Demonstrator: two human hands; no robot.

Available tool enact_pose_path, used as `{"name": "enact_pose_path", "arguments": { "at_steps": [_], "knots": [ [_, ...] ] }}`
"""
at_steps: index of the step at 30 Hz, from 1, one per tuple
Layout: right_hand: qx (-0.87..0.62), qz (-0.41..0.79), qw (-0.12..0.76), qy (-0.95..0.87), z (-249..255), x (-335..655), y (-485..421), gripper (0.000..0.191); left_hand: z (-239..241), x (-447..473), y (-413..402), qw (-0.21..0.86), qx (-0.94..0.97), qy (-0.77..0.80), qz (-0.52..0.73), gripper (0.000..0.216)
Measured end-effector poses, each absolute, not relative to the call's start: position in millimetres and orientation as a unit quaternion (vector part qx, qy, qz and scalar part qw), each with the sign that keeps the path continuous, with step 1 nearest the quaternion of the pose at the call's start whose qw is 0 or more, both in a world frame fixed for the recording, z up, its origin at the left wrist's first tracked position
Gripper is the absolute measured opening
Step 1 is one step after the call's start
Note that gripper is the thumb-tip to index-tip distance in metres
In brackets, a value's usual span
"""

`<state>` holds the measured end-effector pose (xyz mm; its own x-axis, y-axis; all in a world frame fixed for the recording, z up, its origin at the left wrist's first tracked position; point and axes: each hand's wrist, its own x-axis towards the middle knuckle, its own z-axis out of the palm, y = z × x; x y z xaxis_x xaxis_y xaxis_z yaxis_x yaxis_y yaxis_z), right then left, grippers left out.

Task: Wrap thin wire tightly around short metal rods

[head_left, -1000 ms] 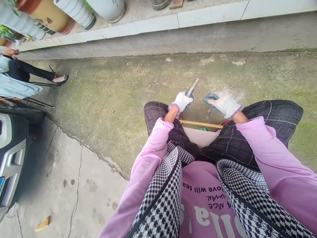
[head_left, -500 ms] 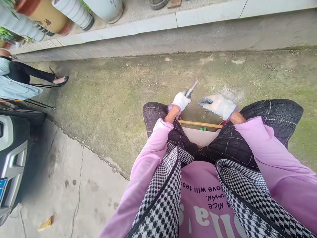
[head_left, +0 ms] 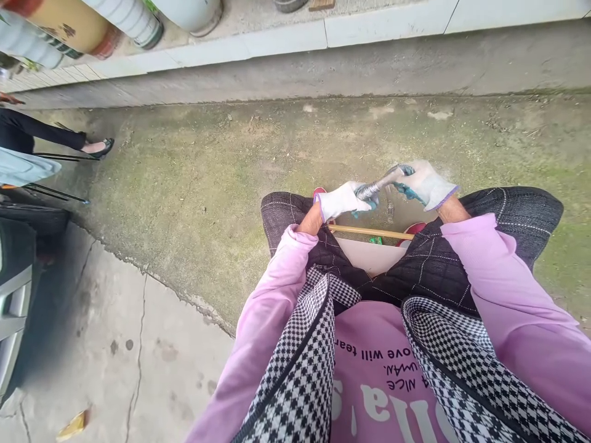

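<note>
In the head view, my left hand [head_left: 348, 200], in a white work glove with blue-green coated fingers, is closed around a slim grey tool with a silver, ribbed or wrapped grip [head_left: 373, 189]. The tool slants up to the right. Its far end meets my right hand [head_left: 427, 183], gloved alike, whose fingers are curled around that end. Whether anything else lies in the right fingers is hidden. Below both hands a light wooden stick [head_left: 369, 232] crosses between my knees. Under it lie a pale flat surface [head_left: 372, 255] and a small green item [head_left: 375, 240].
Mossy concrete [head_left: 207, 172] spreads before me, up to a raised white-tiled ledge [head_left: 286, 40] with several pots [head_left: 194, 15]. At far left are a seated person's leg [head_left: 46, 130], a car [head_left: 16, 307] and a yellowish scrap [head_left: 72, 426] on grey pavement.
My hands were apart, with the tool pointing up from my left hand. Now the tool is tilted lower to the right and my right hand has closed on its far end. The view shifted slightly.
</note>
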<state>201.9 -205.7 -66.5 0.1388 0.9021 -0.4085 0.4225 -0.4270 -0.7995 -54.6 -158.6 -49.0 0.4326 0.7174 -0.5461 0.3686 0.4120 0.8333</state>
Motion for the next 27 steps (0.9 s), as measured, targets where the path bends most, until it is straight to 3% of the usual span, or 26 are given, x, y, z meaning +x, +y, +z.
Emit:
{"name": "enact_pose_path", "arguments": {
  "at_steps": [4, 9, 14, 17, 21, 24, 27],
  "knots": [
    [-0.696, 0.503, 0.273, -0.434, -56.7, 179.5, -209.6, 0.017, -34.1, -44.6, -145.4, 0.681, 0.521, 0.498, 0.129, 0.021],
    [-0.688, 0.539, 0.248, -0.417, -45.6, 167.2, -213.7, 0.012, -48.7, -40.8, -128.3, 0.571, 0.533, 0.603, 0.163, 0.019],
    [-0.671, 0.54, 0.247, -0.443, -41.1, 181.2, -216.7, 0.019, -69.4, -44.0, -133.4, 0.321, 0.788, 0.521, -0.068, 0.028],
    [-0.709, 0.488, 0.224, -0.457, -43.0, 192.7, -213.4, 0.029, -71.4, -42.2, -148.8, 0.278, 0.849, 0.407, -0.189, 0.04],
    [-0.742, 0.458, 0.226, -0.434, -51.0, 197.5, -206.3, 0.031, -62.1, -42.3, -159.0, 0.393, 0.837, 0.333, -0.187, 0.033],
    [-0.745, 0.476, 0.262, -0.387, -56.9, 193.8, -203.2, 0.027, -52.6, -42.2, -156.5, 0.565, 0.715, 0.408, -0.049, 0.03],
    [-0.723, 0.503, 0.277, -0.385, -59.3, 187.2, -203.9, 0.023, -44.3, -38.8, -149.0, 0.653, 0.559, 0.496, 0.121, 0.026]
  ]
}}
